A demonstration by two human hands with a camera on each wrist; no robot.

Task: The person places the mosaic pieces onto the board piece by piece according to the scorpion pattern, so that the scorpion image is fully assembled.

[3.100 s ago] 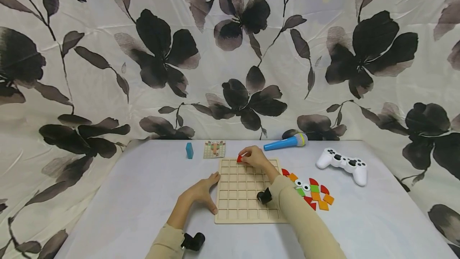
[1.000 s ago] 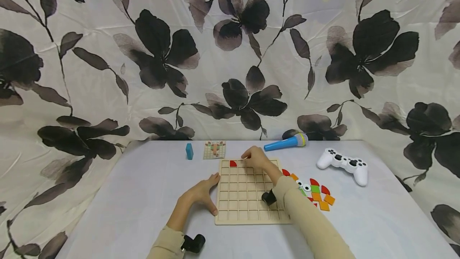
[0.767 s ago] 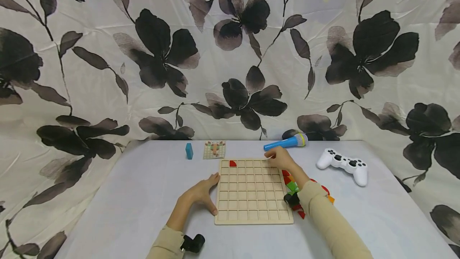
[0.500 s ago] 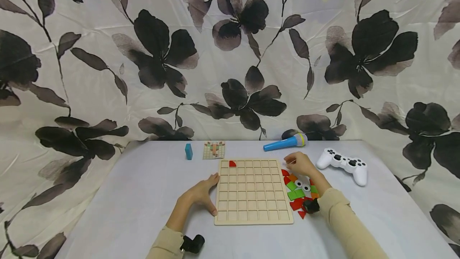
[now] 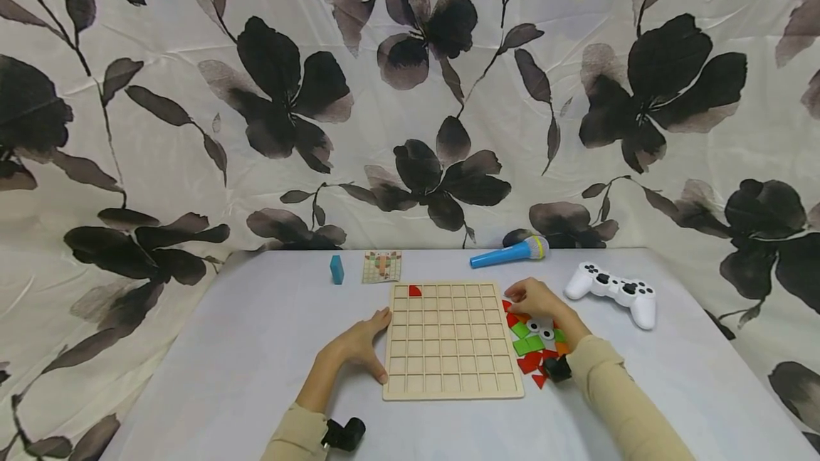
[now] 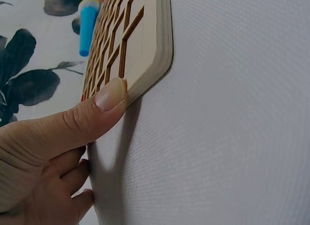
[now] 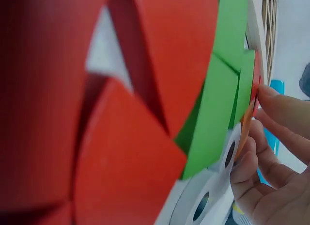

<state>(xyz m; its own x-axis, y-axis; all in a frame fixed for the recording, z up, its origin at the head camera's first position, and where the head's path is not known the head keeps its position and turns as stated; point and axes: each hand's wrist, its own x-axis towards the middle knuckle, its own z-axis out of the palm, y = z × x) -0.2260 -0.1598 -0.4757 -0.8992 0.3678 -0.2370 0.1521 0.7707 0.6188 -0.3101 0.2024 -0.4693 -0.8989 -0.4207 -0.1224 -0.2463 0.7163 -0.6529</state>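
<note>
A square wooden grid board (image 5: 448,333) lies on the table. One red quarter-round piece (image 5: 415,291) sits in a top-row cell near its left corner. My left hand (image 5: 355,343) rests along the board's left edge, thumb and forefinger spread; in the left wrist view the thumb (image 6: 82,120) touches the near corner. Right of the board, my right hand (image 5: 538,301) pinches a red piece (image 5: 507,305) at the far end of a loose pile. That pile has green pieces (image 5: 528,345), red pieces (image 5: 529,362) and white eye pieces (image 5: 545,334); my right hand and wrist partly cover it.
A patterned card (image 5: 382,267) and a blue block (image 5: 337,269) stand behind the board to the left. At the back lies a blue toy microphone (image 5: 509,253). A white game controller (image 5: 611,294) is right of my right hand. A floral cloth hangs behind the table.
The right hand has let go of the red piece in the board's top row and moved right to the pile, lowering onto another red piece. The left hand has stayed put.
</note>
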